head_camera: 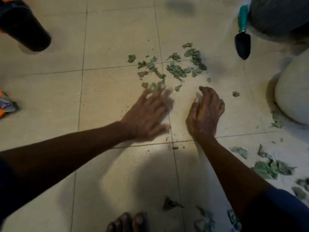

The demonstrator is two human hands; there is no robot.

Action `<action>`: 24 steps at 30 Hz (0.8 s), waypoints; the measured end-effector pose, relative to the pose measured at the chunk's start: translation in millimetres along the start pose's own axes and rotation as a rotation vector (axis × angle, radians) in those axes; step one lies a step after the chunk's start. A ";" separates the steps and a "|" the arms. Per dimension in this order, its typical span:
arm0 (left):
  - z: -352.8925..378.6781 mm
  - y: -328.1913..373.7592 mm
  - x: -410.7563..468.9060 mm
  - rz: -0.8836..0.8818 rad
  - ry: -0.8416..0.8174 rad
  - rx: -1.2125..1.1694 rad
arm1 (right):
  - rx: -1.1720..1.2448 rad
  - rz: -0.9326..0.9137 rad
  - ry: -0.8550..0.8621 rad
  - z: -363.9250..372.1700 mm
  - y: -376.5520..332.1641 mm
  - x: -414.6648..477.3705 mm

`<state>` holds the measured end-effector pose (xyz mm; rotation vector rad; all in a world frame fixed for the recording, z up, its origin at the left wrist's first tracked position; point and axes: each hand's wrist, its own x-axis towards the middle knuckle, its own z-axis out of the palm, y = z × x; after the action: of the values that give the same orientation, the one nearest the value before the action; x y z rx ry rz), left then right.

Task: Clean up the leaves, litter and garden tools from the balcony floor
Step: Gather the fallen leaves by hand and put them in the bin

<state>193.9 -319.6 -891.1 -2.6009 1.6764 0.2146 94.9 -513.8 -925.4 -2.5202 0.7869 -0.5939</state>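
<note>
A loose pile of torn green leaves (175, 67) lies on the beige tiled floor (107, 91) ahead of both hands. My left hand (147, 114) is blurred, flat over the tiles, fingers spread, with its fingertips at the near edge of the pile. My right hand (205, 113) stands on its edge to the right, fingers together and slightly cupped, holding nothing. More leaves (270, 168) lie scattered at the lower right. A garden trowel (242, 34) with a teal handle and black blade lies at the upper right.
A black pot (25, 27) lies tipped at the upper left. A grey pot (280, 14) and a white rounded pot (294, 97) stand at the right. Crumpled grey and orange litter (6, 104) sits at the left edge. My bare toes (127, 221) show at the bottom.
</note>
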 end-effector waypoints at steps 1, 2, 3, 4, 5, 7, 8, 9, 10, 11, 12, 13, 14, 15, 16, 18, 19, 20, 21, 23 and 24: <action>2.2 18.1 -17.5 0.206 -0.047 -0.039 | 0.011 0.001 0.008 0.3 -0.1 0.3; 5.7 33.4 -34.1 0.399 -0.105 -0.066 | 0.006 -0.014 0.006 1.1 -0.9 0.6; 12.4 44.8 -45.0 0.565 -0.145 -0.067 | -0.002 -0.033 0.002 1.1 -0.6 0.5; 20.0 51.8 -50.3 0.670 -0.168 -0.042 | -0.006 -0.044 -0.002 0.5 -0.4 0.2; 25.8 53.5 -49.4 0.698 -0.192 -0.009 | -0.006 -0.043 0.000 -0.3 -0.6 0.2; 32.6 39.9 -30.1 0.589 -0.228 0.021 | -0.028 -0.024 -0.015 0.4 -0.8 -0.1; 31.3 27.9 -16.8 0.494 -0.221 0.047 | -0.065 -0.019 -0.030 0.9 -0.7 -0.3; 27.4 12.7 -4.7 0.383 -0.201 0.080 | -0.111 -0.017 -0.055 1.6 -0.7 -1.3; 21.0 -5.5 4.1 0.270 -0.173 0.102 | -0.155 -0.018 -0.086 2.1 -1.6 -0.5; 13.7 -22.4 8.1 0.177 -0.143 0.113 | -0.197 -0.021 -0.121 3.0 -2.1 0.6; 7.7 -34.7 5.8 0.100 -0.107 0.110 | -0.232 -0.027 -0.156 3.9 -2.2 1.2; 4.5 -41.8 -1.7 0.022 -0.063 0.084 | -0.258 -0.037 -0.182 4.8 -2.6 1.9; 5.3 -43.8 -14.3 -0.071 -0.007 0.033 | -0.276 -0.045 -0.195 5.5 -2.3 1.4; 10.3 -43.3 -30.2 -0.202 0.051 -0.026 | -0.284 -0.047 -0.196 6.5 -1.8 1.3; 18.9 -41.2 -48.5 -0.383 0.094 -0.090 | -0.288 -0.042 -0.191 7.4 -1.7 1.1; 34.8 -34.5 -78.7 -0.775 0.077 -0.217 | -0.295 -0.009 -0.191 9.2 -2.9 1.5; 39.3 -30.7 -84.3 -0.904 0.047 -0.254 | -0.299 0.008 -0.200 9.6 -3.4 1.9; 41.3 -27.3 -81.7 -0.957 0.029 -0.264 | -0.308 0.018 -0.211 9.5 -3.9 1.9; 42.7 -23.2 -71.5 -0.957 0.021 -0.263 | -0.320 0.016 -0.223 9.1 -4.1 2.0; 40.8 -9.2 -35.3 -0.889 0.041 -0.252 | -0.333 -0.018 -0.256 8.8 -4.9 3.1; 38.8 0.1 -13.8 -0.832 0.046 -0.244 | -0.330 -0.032 -0.275 8.0 -5.2 3.8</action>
<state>184.4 -302.9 -927.5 -3.2214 0.4745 0.3276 104.0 -510.1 -928.2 -2.8347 0.7952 -0.1248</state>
